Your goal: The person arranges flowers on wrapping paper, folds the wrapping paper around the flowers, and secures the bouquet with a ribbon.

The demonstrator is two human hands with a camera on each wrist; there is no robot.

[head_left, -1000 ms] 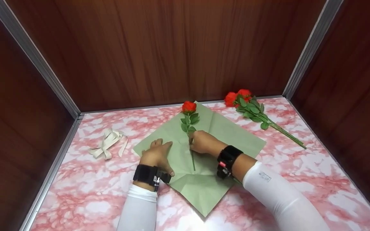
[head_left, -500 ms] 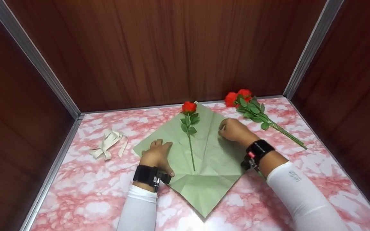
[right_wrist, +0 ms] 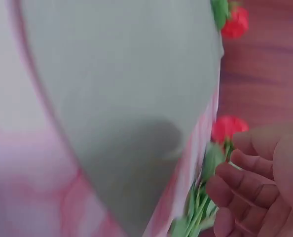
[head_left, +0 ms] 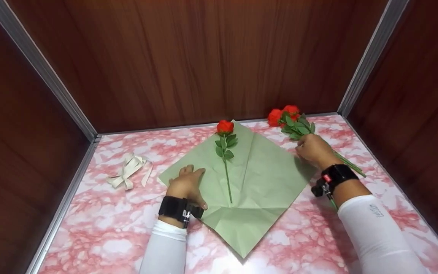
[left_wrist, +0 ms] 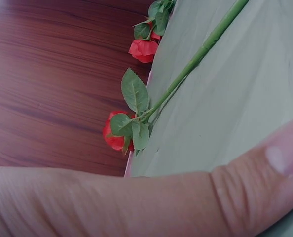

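Observation:
A single red rose [head_left: 225,127] with a green stem lies on the green wrapping paper [head_left: 272,179]; its stem shows clearly in the left wrist view. My left hand [head_left: 184,185] rests on the paper's left side, fingers spread, thumb toward the stem. Over the paper's right corner my right hand [head_left: 315,151] hovers by the stems of further red roses [head_left: 275,117] lying together. In the right wrist view the fingers [right_wrist: 242,185] are loosely curled beside those roses, and nothing is seen gripped. The hand hides part of the stems in the head view.
A cream ribbon bow [head_left: 129,171] lies on the pink marbled table [head_left: 105,224], left of the paper. Dark wood panels [head_left: 219,61] with grey metal corner strips enclose the back and both sides.
My right hand has let go of the single rose's stem and moved right across the paper to the other roses. My left hand and the single rose have stayed in place.

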